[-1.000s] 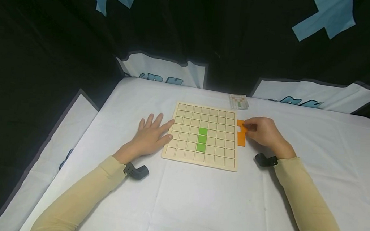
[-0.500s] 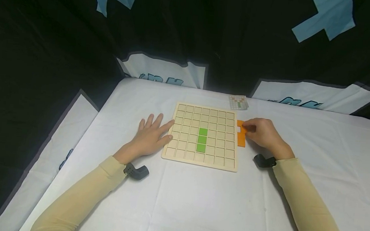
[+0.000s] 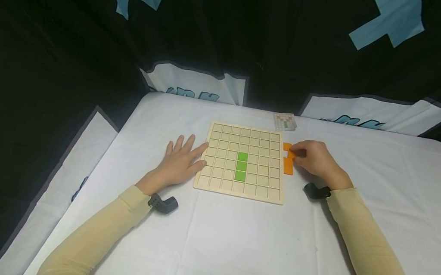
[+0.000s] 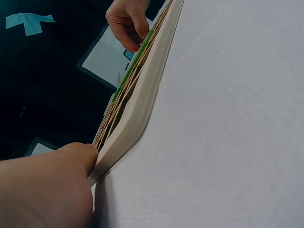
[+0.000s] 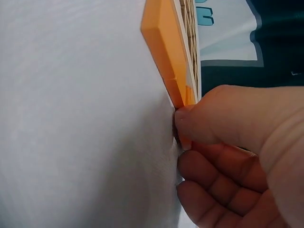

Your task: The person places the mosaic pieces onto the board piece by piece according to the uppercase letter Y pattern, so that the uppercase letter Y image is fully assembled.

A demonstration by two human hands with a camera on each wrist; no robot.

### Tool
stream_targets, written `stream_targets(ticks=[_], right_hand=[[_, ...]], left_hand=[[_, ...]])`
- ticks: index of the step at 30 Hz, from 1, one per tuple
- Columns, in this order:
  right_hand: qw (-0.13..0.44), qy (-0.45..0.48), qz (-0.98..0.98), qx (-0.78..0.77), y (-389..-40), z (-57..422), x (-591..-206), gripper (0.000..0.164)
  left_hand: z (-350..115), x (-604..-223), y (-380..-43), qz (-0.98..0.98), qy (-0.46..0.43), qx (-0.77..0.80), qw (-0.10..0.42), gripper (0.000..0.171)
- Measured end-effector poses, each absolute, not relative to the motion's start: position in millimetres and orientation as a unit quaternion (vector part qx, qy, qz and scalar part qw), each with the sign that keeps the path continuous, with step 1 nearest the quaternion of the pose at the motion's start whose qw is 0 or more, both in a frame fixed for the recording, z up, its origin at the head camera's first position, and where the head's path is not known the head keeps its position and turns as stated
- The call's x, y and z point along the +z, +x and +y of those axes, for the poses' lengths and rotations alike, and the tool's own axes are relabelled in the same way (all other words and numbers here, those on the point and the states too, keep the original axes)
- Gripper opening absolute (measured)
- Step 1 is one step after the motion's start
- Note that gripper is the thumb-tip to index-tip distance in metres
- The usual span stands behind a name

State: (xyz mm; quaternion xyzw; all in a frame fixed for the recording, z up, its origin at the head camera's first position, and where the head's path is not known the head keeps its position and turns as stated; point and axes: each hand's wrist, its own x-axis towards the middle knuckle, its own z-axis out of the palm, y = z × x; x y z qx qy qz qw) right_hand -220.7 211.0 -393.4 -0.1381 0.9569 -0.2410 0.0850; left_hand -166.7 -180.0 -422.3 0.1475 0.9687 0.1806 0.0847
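Note:
A square wooden grid board [image 3: 218,185] lies flat on the table, with several green squares [image 3: 241,166] in a short column near its middle. My left hand [image 3: 177,164] is spread on the cloth, thumb and forefinger touching the board's left edge. Against the right edge sit flat orange tiles [image 3: 288,166], with a small white gap among them. My right hand [image 3: 314,157] pinches an orange tile there between thumb and fingers. In the right wrist view, the thumb presses at the end of the orange tile row [image 5: 164,42]; the fingers hide part of it.
Beyond the board's far right corner lies a small card [image 3: 285,122] printed with a coloured grid. White cloth [image 3: 243,243] covers the table. Dark curtains [image 3: 229,30] with blue tape hang behind and at the left.

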Motion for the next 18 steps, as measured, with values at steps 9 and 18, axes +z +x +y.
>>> stream_targets(ticks=[9,18], right_hand=[[0.091,-0.132,0.955,-0.248,-221.0,211.6,-390.8,0.037],[0.073,-0.146,0.953,-0.256,-217.7,209.0,-385.8,0.037]], left_hand=[[-178.8,-421.4,-166.5,0.969,0.145,0.179,0.085,0.063],[-178.0,-420.6,-166.5,0.969,0.143,0.18,0.087,0.063]])
